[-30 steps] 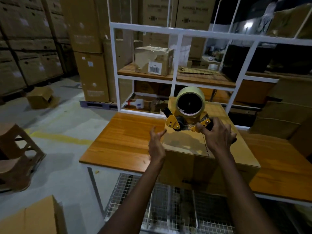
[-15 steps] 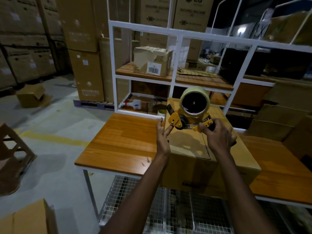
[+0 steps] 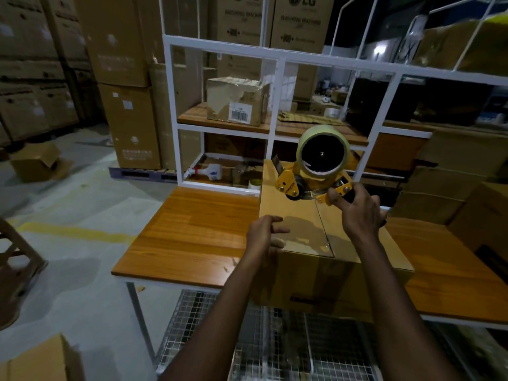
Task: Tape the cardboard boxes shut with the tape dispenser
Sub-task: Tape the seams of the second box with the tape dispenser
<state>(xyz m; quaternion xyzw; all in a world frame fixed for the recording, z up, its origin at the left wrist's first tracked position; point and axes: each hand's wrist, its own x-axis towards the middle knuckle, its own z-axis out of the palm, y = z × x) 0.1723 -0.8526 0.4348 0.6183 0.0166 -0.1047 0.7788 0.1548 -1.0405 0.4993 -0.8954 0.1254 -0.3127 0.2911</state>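
Observation:
A closed brown cardboard box stands on the wooden table in front of me. A strip of clear tape runs along its centre seam from the near edge toward the far side. My right hand grips the handle of the yellow tape dispenser, which sits on the seam at the middle of the box top with its pale tape roll upright. My left hand rests on the box's near left top edge, fingers loosely curled over the corner.
A white metal shelf frame rises behind the table, with a worn labelled box on its wooden shelf. Tall stacked cartons stand at the left. A wire mesh rack lies under the table. More boxes sit at the right.
My left hand came down from the air onto the box's left edge and slid nearer. The dispenser in my right hand has stayed on the seam.

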